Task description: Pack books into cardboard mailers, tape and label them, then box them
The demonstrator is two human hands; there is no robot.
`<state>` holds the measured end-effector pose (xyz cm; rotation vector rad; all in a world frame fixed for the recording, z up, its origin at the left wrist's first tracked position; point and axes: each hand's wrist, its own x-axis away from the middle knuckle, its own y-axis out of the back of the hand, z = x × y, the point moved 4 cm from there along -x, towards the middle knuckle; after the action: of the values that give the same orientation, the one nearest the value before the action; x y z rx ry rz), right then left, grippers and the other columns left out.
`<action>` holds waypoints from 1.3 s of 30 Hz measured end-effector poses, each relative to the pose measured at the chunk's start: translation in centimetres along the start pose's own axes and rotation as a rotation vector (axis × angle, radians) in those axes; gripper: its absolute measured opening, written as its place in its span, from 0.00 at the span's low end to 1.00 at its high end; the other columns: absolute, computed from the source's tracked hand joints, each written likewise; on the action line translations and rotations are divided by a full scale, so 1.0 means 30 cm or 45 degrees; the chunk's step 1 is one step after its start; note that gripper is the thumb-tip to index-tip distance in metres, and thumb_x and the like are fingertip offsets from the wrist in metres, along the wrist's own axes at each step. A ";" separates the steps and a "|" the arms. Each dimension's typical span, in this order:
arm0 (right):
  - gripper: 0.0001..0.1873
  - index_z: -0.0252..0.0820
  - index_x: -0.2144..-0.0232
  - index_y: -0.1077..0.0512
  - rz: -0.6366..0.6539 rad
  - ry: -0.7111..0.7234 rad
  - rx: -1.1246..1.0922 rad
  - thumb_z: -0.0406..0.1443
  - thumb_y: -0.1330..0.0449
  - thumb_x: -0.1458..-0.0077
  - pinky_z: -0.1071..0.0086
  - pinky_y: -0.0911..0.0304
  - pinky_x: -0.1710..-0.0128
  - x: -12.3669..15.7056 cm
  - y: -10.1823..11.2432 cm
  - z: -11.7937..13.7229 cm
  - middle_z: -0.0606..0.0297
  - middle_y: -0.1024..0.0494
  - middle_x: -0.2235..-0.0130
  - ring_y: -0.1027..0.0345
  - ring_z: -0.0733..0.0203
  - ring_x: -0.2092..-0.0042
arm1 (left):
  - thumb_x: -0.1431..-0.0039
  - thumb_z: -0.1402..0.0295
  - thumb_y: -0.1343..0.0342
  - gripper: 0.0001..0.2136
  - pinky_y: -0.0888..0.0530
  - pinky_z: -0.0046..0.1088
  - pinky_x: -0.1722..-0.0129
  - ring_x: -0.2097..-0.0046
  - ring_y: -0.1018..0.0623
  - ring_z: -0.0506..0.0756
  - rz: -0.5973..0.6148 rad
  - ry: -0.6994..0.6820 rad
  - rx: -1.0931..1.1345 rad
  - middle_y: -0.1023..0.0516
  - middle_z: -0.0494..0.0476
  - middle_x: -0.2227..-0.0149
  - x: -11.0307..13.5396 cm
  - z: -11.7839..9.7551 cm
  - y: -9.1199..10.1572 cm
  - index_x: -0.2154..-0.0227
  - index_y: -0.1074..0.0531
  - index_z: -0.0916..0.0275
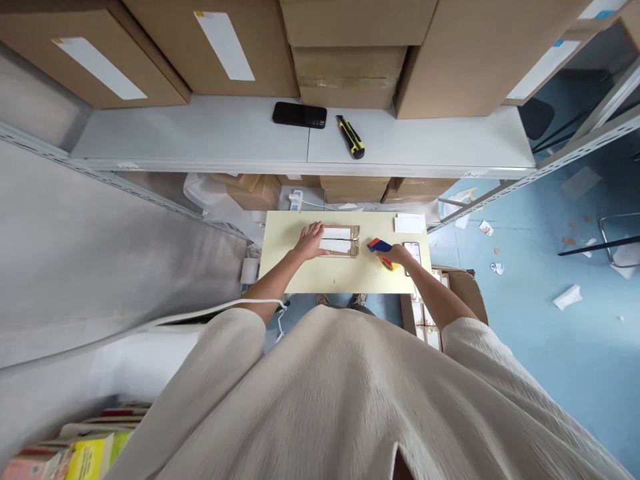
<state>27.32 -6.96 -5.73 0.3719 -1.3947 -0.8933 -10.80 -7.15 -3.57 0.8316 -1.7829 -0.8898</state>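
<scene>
A small flat cardboard box (pixel 340 245) with white labels and a dark line along its middle lies on the pale yellow table (pixel 345 280). Shiny tape covers its right end. My left hand (pixel 311 243) rests on the box's left end, fingers spread over it. In my right hand (pixel 397 255) is a tape dispenser (pixel 381 246), blue and red with a yellow part below, held just right of the box and apart from it. Part of its handle is hidden by my fingers.
A lit phone (pixel 413 252) and white paper slips (pixel 409 223) lie at the table's right. Above, a grey shelf (pixel 200 137) carries a dark phone (pixel 300 115), a utility knife (pixel 351 137) and large cartons (pixel 350 73). An open carton (pixel 467 297) of labelled boxes stands below right.
</scene>
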 end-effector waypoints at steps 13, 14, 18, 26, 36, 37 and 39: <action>0.25 0.34 0.38 0.22 -0.287 -0.050 0.020 0.45 0.47 0.24 0.48 0.32 0.37 0.028 -0.094 -0.064 0.37 0.16 0.42 0.20 0.35 0.39 | 0.29 0.52 0.35 0.44 0.53 0.60 0.17 0.14 0.52 0.72 -0.189 -0.020 0.012 0.51 0.74 0.15 0.054 -0.009 -0.042 0.17 0.45 0.61; 0.25 0.35 0.39 0.22 -0.301 -0.040 0.030 0.45 0.47 0.23 0.47 0.31 0.38 0.029 -0.110 -0.063 0.37 0.16 0.43 0.21 0.35 0.39 | 0.28 0.52 0.36 0.45 0.52 0.60 0.17 0.14 0.52 0.72 -0.207 -0.019 0.017 0.51 0.74 0.15 0.060 -0.011 -0.046 0.17 0.46 0.61; 0.22 0.35 0.42 0.20 -0.286 -0.039 0.078 0.43 0.45 0.23 0.48 0.30 0.39 0.027 -0.166 -0.057 0.38 0.15 0.45 0.19 0.35 0.41 | 0.27 0.54 0.38 0.44 0.50 0.60 0.18 0.14 0.50 0.72 -0.264 -0.004 0.050 0.49 0.73 0.15 0.083 -0.022 -0.052 0.16 0.49 0.60; 0.22 0.34 0.41 0.21 -0.379 0.000 0.088 0.44 0.45 0.22 0.50 0.31 0.40 0.046 -0.182 -0.056 0.37 0.18 0.42 0.23 0.37 0.39 | 0.26 0.59 0.42 0.32 0.41 0.57 0.21 0.19 0.40 0.73 -0.291 -0.027 0.055 0.39 0.72 0.19 0.148 -0.002 -0.046 0.23 0.35 0.60; 0.36 0.34 0.22 0.37 -0.572 0.704 0.182 0.47 0.50 0.23 0.40 0.42 0.30 0.177 -0.128 0.278 0.39 0.36 0.22 0.41 0.30 0.28 | 0.24 0.59 0.49 0.41 0.52 0.57 0.16 0.14 0.51 0.69 -0.204 -0.162 -0.034 0.53 0.71 0.14 0.147 -0.016 -0.062 0.14 0.55 0.64; 0.38 0.34 0.20 0.40 -0.545 0.746 0.205 0.47 0.50 0.23 0.39 0.43 0.29 0.184 -0.131 0.317 0.40 0.40 0.20 0.44 0.30 0.26 | 0.24 0.58 0.49 0.42 0.54 0.58 0.16 0.14 0.52 0.69 -0.194 -0.167 -0.033 0.55 0.71 0.14 0.142 -0.019 -0.063 0.14 0.56 0.65; 0.41 0.35 0.17 0.46 -0.487 0.801 0.243 0.47 0.49 0.24 0.39 0.46 0.26 0.189 -0.140 0.382 0.42 0.45 0.17 0.49 0.30 0.23 | 0.24 0.58 0.49 0.43 0.55 0.58 0.16 0.14 0.54 0.69 -0.183 -0.170 -0.024 0.56 0.70 0.13 0.132 -0.024 -0.065 0.14 0.58 0.65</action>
<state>14.73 -10.65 -2.68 0.9984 -0.8325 -0.8466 -11.13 -11.61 -3.26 0.9156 -1.8436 -1.0762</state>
